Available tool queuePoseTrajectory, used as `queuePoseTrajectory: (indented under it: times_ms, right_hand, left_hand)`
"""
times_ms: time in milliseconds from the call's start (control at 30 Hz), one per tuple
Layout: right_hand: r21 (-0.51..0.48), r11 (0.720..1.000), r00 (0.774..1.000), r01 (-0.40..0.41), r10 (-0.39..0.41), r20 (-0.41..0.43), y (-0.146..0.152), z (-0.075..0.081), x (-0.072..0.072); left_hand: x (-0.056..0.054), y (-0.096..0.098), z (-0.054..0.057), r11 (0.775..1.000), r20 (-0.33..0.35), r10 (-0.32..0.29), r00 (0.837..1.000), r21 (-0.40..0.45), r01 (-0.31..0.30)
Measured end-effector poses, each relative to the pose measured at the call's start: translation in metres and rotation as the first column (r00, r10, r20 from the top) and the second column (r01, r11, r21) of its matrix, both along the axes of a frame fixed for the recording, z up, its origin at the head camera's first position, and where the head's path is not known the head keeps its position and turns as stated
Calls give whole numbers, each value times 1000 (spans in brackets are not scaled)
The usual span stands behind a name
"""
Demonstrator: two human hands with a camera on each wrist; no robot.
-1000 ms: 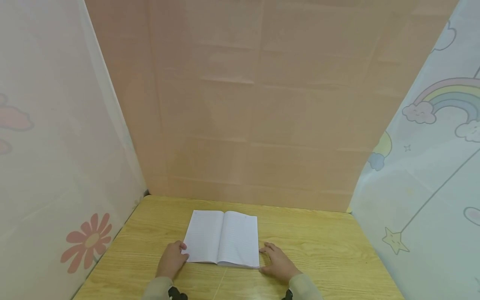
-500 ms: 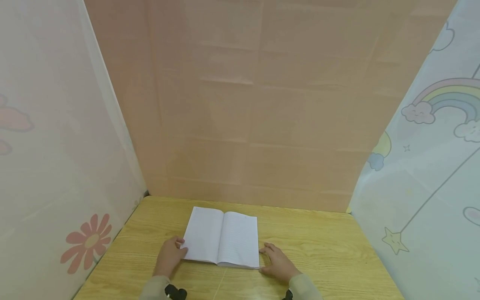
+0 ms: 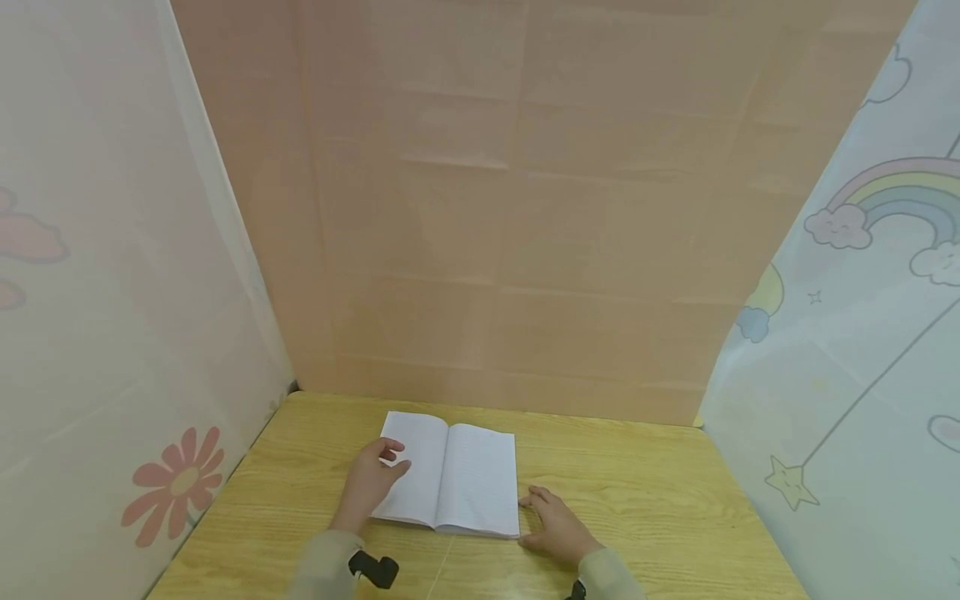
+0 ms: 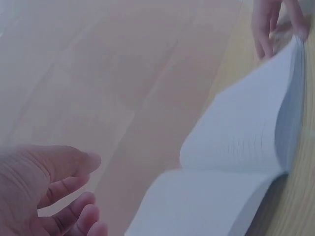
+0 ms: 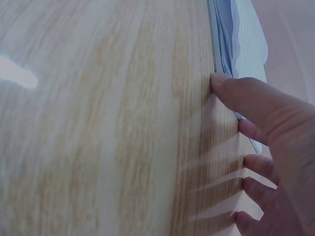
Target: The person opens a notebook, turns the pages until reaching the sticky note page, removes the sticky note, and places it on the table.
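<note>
An open notebook with faintly lined white pages lies on the wooden table, its spine running away from me. My left hand hovers over the left page. Its fingers are loosely bent, and in the left wrist view nothing sits between thumb and fingers. At the notebook's lower right corner, my right hand rests on the table. In the right wrist view its thumb touches the page edges, while the other fingers are spread and bent down beside the notebook.
The yellow wood-grain table reaches back to a creased tan sheet. Pale printed sheets hang on both sides, one with a red flower at left, one with a rainbow at right.
My left hand has left the notebook's left edge and moved up and right over the left page. The left page's outer edge shifted slightly. My right hand has stayed still.
</note>
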State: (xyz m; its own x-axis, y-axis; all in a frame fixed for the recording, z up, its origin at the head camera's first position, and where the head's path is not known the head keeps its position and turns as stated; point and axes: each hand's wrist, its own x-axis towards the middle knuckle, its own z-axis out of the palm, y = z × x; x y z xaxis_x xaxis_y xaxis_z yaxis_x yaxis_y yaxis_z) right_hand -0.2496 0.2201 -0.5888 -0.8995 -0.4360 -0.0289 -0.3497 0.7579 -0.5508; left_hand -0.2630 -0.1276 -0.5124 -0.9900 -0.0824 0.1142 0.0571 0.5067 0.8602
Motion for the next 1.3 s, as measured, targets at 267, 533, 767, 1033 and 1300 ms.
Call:
queuePoseTrajectory:
  times_ms: [267, 533, 767, 1033, 1300]
  right_hand:
    - [3, 1000, 1000, 3, -3, -1, 0, 0, -1]
    - [15, 1000, 1000, 8, -8, -28, 1, -2, -3]
    - [6, 1000, 998, 9, -8, -57, 1, -4, -5]
    - [9, 1000, 998, 8, -7, -60, 1, -2, -2]
    - [-2, 1000, 999, 8, -8, -53, -1, 1, -1]
  left_hand:
    - [-2, 44, 3, 993, -41, -120, 992, -8, 119]
    - [-1, 80, -8, 963, -63, -265, 962, 38, 268]
    - [2, 105, -31, 913, -24, -402, 915, 68, 403]
    - [0, 120, -62, 893, 21, -450, 893, 19, 450]
    - [-3, 122, -90, 902, -25, -416, 909, -140, 409]
